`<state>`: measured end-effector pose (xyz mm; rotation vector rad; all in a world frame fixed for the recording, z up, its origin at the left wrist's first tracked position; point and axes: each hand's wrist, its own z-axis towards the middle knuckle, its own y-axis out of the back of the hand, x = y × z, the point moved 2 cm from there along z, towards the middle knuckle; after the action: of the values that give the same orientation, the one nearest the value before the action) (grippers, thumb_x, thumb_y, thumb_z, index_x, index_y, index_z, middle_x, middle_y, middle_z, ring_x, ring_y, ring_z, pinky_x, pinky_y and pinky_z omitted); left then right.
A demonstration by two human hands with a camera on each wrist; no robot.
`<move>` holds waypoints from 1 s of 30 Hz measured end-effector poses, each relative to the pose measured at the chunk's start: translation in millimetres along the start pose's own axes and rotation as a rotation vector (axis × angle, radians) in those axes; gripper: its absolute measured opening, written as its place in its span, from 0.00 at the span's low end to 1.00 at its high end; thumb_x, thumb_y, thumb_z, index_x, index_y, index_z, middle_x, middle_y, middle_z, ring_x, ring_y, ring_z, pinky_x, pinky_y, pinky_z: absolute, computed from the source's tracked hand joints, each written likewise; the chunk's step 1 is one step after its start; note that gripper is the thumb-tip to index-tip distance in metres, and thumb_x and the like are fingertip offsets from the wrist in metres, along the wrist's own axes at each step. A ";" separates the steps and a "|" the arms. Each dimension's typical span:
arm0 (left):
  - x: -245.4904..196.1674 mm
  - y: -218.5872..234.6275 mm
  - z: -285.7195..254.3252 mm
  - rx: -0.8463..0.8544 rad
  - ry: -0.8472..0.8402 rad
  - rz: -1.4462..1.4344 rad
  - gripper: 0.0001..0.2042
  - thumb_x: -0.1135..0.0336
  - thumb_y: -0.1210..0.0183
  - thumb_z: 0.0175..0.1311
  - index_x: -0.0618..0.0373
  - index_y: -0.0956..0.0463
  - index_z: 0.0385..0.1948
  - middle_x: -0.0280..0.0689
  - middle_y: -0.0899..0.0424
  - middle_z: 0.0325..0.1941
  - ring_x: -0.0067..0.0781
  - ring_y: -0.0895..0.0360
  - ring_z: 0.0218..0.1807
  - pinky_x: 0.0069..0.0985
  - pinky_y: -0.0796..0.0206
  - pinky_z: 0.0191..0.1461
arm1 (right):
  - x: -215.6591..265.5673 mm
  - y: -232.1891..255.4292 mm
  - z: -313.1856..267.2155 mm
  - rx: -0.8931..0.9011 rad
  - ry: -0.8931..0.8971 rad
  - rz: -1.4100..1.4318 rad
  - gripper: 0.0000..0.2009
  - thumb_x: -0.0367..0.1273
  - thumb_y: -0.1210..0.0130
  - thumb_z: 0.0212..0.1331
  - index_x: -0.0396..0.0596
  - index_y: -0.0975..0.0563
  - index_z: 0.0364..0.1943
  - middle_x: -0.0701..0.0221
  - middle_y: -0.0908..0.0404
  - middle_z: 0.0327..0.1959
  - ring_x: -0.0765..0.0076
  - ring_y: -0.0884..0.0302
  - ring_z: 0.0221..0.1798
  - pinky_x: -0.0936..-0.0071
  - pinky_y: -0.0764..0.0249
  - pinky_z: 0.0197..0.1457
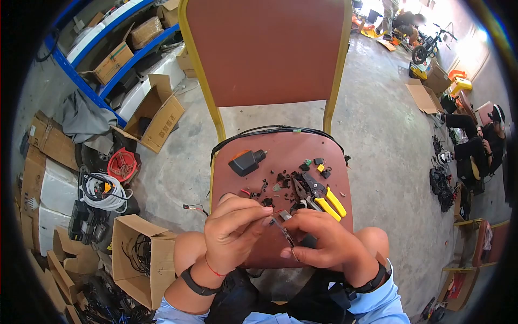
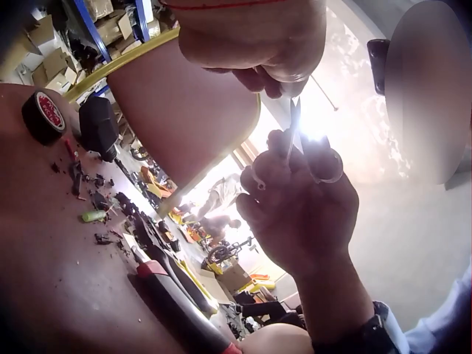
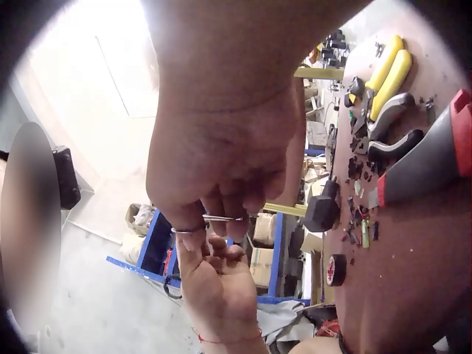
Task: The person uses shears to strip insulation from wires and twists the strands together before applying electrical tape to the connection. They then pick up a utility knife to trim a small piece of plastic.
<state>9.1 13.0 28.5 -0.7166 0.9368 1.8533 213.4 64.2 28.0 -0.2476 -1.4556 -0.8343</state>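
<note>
My left hand (image 1: 234, 227) is raised above the red chair seat (image 1: 280, 148), thumb and fingertips pinching a small dark piece (image 1: 272, 221), whose kind I cannot tell. Facing it from the right, my right hand (image 1: 324, 235) holds small metal scissors (image 2: 295, 122) by their finger loops. The blades point at the left fingertips, slightly parted in the left wrist view. Below both hands, black scraps (image 1: 278, 183) lie scattered on the seat beside yellow-handled pliers (image 1: 330, 205). A red-and-black handled tool (image 3: 428, 158) and a pair of grey-and-black handled pliers (image 3: 397, 144) lie there too.
A black angular bottle-shaped object (image 1: 247, 163) and a roll of black tape (image 2: 46, 118) are on the seat. The chair's backrest (image 1: 270, 54) rises behind. An open carton with cables (image 1: 121, 259) stands at left, near blue shelving (image 1: 81, 81). Another person (image 1: 485, 143) sits at right.
</note>
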 end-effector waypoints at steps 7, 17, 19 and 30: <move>-2.2 1.8 3.6 0.020 -0.032 0.127 0.13 0.77 0.26 0.50 0.54 0.12 0.38 0.32 0.13 0.35 0.31 0.23 0.35 0.26 0.32 0.41 | 3.4 8.9 0.8 -0.022 0.029 -0.202 0.18 0.34 0.29 0.50 0.40 0.19 0.44 0.63 0.20 0.33 0.53 0.23 0.38 0.62 0.29 0.43; -6.8 4.9 6.0 0.048 -0.168 0.303 0.13 0.72 0.24 0.47 0.48 0.11 0.37 0.26 0.13 0.35 0.29 0.23 0.34 0.25 0.36 0.41 | 3.9 14.8 1.6 -0.002 0.081 -0.259 0.18 0.37 0.29 0.52 0.44 0.20 0.43 0.65 0.22 0.30 0.53 0.25 0.37 0.60 0.29 0.40; -7.8 5.5 6.1 0.051 -0.185 0.336 0.14 0.71 0.24 0.46 0.47 0.10 0.37 0.25 0.14 0.35 0.28 0.23 0.34 0.25 0.38 0.42 | 4.5 15.3 1.3 0.005 0.073 -0.283 0.18 0.37 0.29 0.52 0.44 0.20 0.43 0.65 0.22 0.30 0.53 0.25 0.38 0.60 0.29 0.40; -10.4 6.5 6.8 0.077 -0.237 0.456 0.15 0.71 0.25 0.44 0.46 0.10 0.37 0.23 0.14 0.35 0.27 0.24 0.34 0.25 0.40 0.43 | 8.1 16.1 1.2 -0.017 0.073 -0.423 0.18 0.38 0.30 0.52 0.45 0.20 0.44 0.67 0.21 0.30 0.54 0.23 0.39 0.60 0.27 0.41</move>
<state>6.9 12.0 42.3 -0.2356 1.0684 2.2225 221.8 73.5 41.0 0.0833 -1.4532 -1.1838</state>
